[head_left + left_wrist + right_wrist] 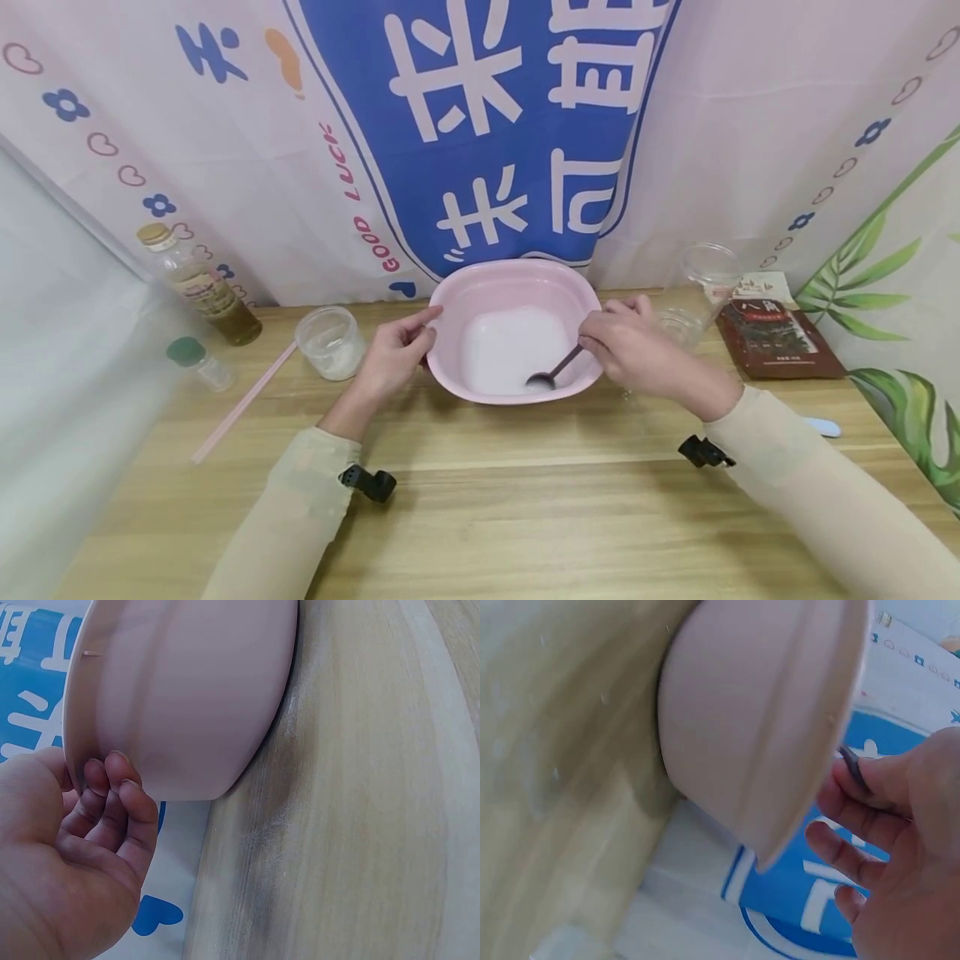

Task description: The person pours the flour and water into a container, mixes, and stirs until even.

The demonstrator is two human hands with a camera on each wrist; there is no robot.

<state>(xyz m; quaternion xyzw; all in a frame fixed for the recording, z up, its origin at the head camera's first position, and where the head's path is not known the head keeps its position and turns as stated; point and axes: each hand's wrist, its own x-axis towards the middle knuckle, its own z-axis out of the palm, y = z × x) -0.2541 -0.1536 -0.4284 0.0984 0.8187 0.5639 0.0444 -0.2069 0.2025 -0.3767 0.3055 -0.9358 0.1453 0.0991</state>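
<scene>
A person seated at a wooden table (525, 500) works over a pink basin (517, 283) that stands near the table's far edge, in front of a printed backdrop. The right hand (637, 350) pinches the handle of a dark spoon (555, 371) between curled fingers and thumb, and the spoon's bowl dips into the pale, milky contents at the bottom of the basin. The left hand (393, 350) rests against the basin's left wall; the left wrist view shows its fingertips (112, 787) loosely bent and touching the outside of the wall just below the rim, steadying it rather than gripping it. Judged from this moment, the work appears to be mid-course: white material already lies in the basin and the spoon is down in it, yet whether it is evenly blended cannot be told from the pictures. Left of the basin stands a clear cup (330, 342) with a little white matter at its bottom, and a pink straw (243, 404) lies on the table beside it. Further left stand a bottle of brownish liquid (198, 283) and a small green-capped jar (197, 360). To the right stand two clear cups (701, 283) and a dark red packet (776, 333).
</scene>
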